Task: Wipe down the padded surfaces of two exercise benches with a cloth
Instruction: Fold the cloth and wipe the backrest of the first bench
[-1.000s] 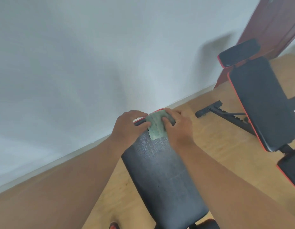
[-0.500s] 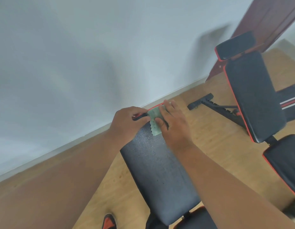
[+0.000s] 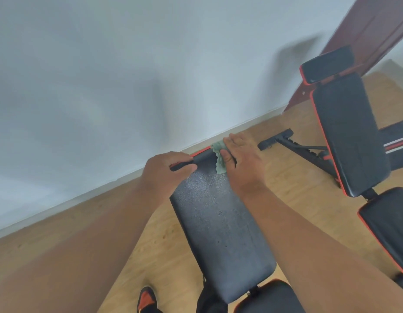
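Note:
The near bench's black padded backrest [image 3: 220, 229] with red trim runs from the bottom centre up to the middle. My left hand [image 3: 166, 171] grips the left corner of its top edge. My right hand [image 3: 241, 161] lies flat on a pale green cloth [image 3: 219, 159], pressing it on the pad's top right corner; most of the cloth is hidden under the fingers. The second bench [image 3: 347, 141], black with red trim and a separate headrest pad, stands inclined at the right, apart from both hands.
A white wall with a skirting board runs close behind the near bench. The floor is light wood. The second bench's black frame foot [image 3: 277, 140] lies just right of my right hand. A dark red door [image 3: 365, 37] is at top right. My shoe [image 3: 148, 299] shows at the bottom.
My right hand has slid the cloth rightward along the pad's top edge to its right corner. My left hand has stayed gripping the left corner. The view has tilted down slightly.

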